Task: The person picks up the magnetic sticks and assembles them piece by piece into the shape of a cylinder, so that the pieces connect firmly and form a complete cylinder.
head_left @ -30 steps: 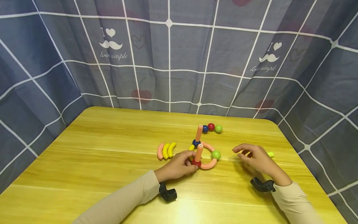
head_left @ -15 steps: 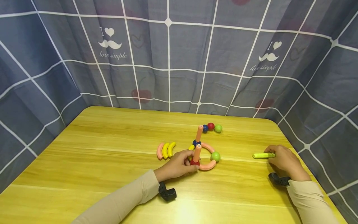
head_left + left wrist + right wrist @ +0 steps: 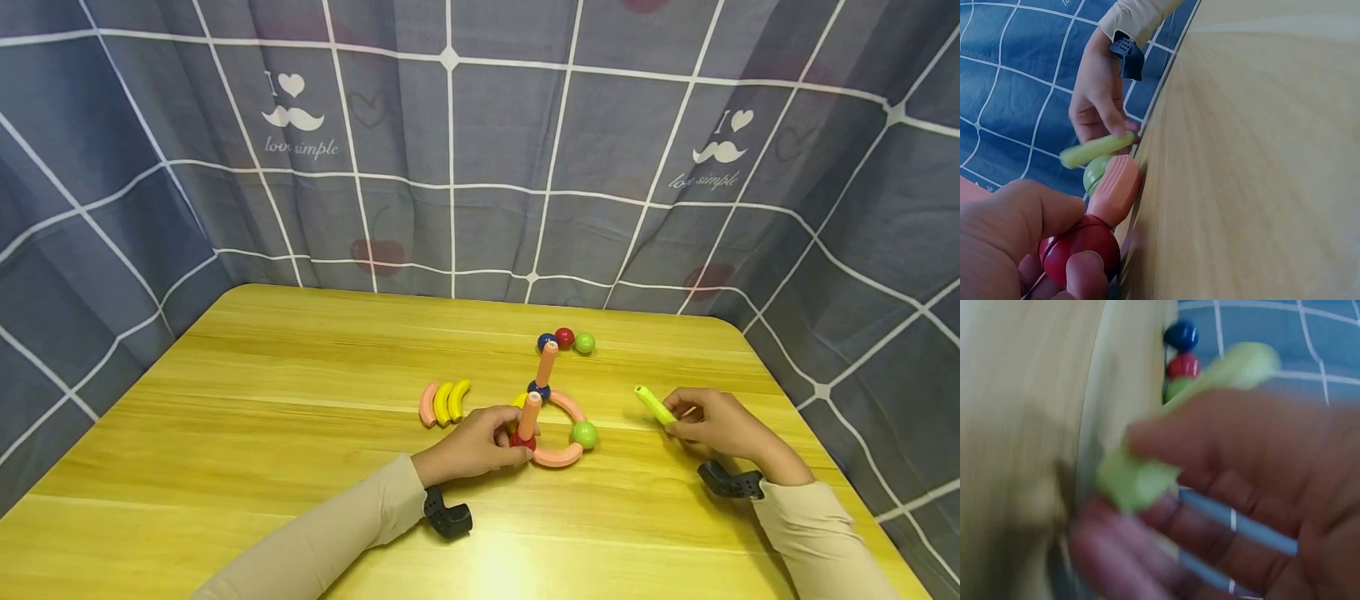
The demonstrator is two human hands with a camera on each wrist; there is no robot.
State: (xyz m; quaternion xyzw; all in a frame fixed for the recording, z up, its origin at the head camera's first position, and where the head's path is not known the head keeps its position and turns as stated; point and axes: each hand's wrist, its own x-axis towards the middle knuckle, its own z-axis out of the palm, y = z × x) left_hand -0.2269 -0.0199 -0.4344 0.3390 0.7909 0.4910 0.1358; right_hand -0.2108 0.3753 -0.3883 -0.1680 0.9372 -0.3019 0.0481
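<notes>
The left hand [image 3: 480, 442] grips a red ball [image 3: 1094, 240], lower middle; the right hand [image 3: 714, 422] pinches a green stick [image 3: 654, 405], lower right.

Curtain [image 3: 502, 125]: blue-grey cloth in soft folds, hanging behind the far edge of the worktop [image 3: 315, 358] and past its left and right edges, so I see it on 3 sides.
Grid lines [image 3: 450, 125]: white, crossing in large squares, bent by the folds; white diamonds [image 3: 449, 58] mark 4 crossings.
Prints: 2 white moustaches [image 3: 292, 118], each with a heart above and "love simple" below; faint red cherries [image 3: 378, 252] lower, close to the far edge.
Worktop: yellowish wood grain, streaks running left to right, 2 far corners rounded.
Light: a bright glare patch [image 3: 498, 558] toward the near edge.
</notes>
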